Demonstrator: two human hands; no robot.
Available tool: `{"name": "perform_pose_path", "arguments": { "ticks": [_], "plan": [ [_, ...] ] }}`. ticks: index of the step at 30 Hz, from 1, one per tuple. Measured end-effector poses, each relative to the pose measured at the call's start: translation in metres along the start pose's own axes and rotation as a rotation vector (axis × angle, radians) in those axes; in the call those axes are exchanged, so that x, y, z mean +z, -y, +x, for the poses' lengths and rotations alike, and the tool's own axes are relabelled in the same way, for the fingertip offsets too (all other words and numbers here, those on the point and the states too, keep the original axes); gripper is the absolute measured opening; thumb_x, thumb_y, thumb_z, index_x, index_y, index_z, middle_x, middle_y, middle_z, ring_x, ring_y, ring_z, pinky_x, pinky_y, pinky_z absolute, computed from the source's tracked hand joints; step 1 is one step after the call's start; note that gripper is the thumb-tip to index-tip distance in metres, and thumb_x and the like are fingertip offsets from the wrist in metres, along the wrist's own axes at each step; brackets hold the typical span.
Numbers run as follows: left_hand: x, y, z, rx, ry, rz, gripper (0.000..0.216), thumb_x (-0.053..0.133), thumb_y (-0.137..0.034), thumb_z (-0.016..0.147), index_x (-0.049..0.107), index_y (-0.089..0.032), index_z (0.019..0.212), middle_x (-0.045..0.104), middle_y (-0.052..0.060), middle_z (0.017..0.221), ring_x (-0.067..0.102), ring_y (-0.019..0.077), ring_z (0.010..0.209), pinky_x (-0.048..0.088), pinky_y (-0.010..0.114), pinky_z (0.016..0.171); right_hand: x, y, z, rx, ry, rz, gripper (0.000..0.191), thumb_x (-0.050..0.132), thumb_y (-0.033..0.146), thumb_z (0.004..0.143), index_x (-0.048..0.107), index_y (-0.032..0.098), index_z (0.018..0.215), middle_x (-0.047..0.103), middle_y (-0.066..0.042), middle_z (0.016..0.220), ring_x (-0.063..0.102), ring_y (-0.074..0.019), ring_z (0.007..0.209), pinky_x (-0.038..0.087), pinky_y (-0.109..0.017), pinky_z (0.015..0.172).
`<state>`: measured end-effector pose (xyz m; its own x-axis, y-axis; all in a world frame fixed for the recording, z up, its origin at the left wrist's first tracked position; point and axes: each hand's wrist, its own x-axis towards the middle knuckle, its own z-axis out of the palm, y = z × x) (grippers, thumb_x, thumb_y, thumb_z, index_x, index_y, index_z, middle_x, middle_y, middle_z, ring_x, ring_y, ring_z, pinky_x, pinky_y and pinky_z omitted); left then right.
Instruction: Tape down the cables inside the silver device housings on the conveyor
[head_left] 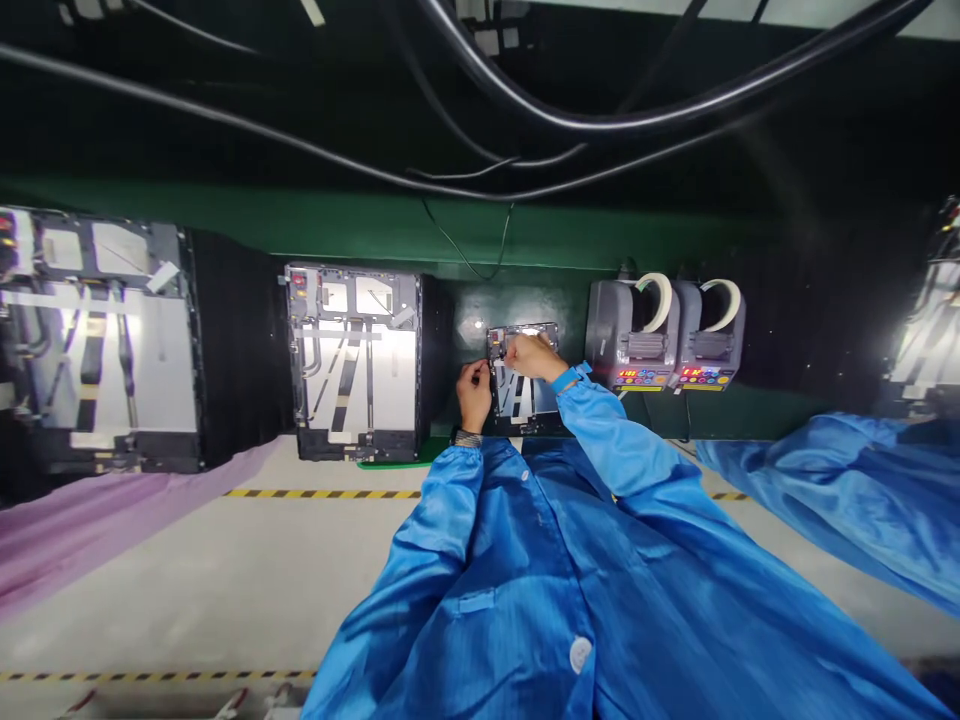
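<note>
A dark metal-framed device panel (525, 385) with a pale inner sheet and dark strips lies on the dark bench, directly ahead of me. My right hand (530, 357) rests over its upper edge, with the fingers pinched on the frame. My left hand (474, 393) is at the panel's left side, its fingertips reaching the frame edge. Whether those fingers grip anything is hidden at this size. A blue band circles my right wrist, and a dark band circles my left.
Two similar panels (352, 365) (97, 340) stand to the left, and another (930, 340) at far right. Two grey tape dispensers (632, 335) (709, 333) with paper tape rolls stand to the right. A co-worker's blue sleeve (817, 480) is at right. Black cables cross overhead.
</note>
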<state>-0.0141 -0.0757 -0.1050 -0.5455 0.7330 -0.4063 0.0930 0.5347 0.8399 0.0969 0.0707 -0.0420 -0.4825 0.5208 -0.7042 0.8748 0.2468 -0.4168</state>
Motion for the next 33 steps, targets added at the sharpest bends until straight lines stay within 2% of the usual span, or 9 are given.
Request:
{"name": "perform_pose_path", "arguments": {
  "ticks": [5, 20, 26, 33],
  "plan": [
    [0.005, 0.006, 0.006, -0.013, -0.037, 0.007, 0.024, 0.061, -0.036, 0.098, 0.074, -0.016, 0.099, 0.072, 0.007, 0.096, 0.066, 0.0181, 0.085, 0.051, 0.031, 0.084, 0.008, -0.001, 0.007, 0.005, -0.016, -0.009, 0.013, 0.065, 0.021, 0.091, 0.078, 0.017, 0.090, 0.078, -0.011, 0.096, 0.070, -0.0271, 0.103, 0.035, -0.043, 0.109],
    [0.008, 0.003, 0.005, 0.006, -0.037, 0.073, 0.024, 0.068, -0.038, 0.093, 0.071, -0.016, 0.100, 0.069, 0.007, 0.094, 0.064, 0.0171, 0.082, 0.052, 0.030, 0.081, 0.007, 0.010, 0.003, 0.012, -0.047, -0.074, 0.016, 0.063, 0.021, 0.092, 0.077, 0.014, 0.090, 0.079, -0.017, 0.098, 0.071, -0.0313, 0.105, 0.033, -0.047, 0.110],
    [0.005, -0.003, 0.003, 0.056, -0.015, 0.201, 0.022, 0.063, -0.038, 0.097, 0.070, -0.017, 0.103, 0.071, 0.007, 0.097, 0.065, 0.0162, 0.081, 0.052, 0.029, 0.079, 0.008, 0.010, 0.000, 0.009, -0.059, -0.111, 0.018, 0.059, 0.022, 0.095, 0.076, 0.015, 0.094, 0.079, -0.016, 0.101, 0.071, -0.0311, 0.106, 0.033, -0.046, 0.109],
    [-0.004, -0.024, 0.005, 0.115, 0.093, 0.457, 0.022, 0.060, -0.034, 0.099, 0.073, -0.018, 0.104, 0.074, 0.009, 0.102, 0.070, 0.0184, 0.087, 0.052, 0.028, 0.082, 0.007, 0.011, -0.002, 0.006, -0.062, -0.134, 0.020, 0.060, 0.028, 0.096, 0.075, 0.017, 0.101, 0.079, -0.015, 0.107, 0.070, -0.0308, 0.110, 0.032, -0.046, 0.111]
  ]
}}
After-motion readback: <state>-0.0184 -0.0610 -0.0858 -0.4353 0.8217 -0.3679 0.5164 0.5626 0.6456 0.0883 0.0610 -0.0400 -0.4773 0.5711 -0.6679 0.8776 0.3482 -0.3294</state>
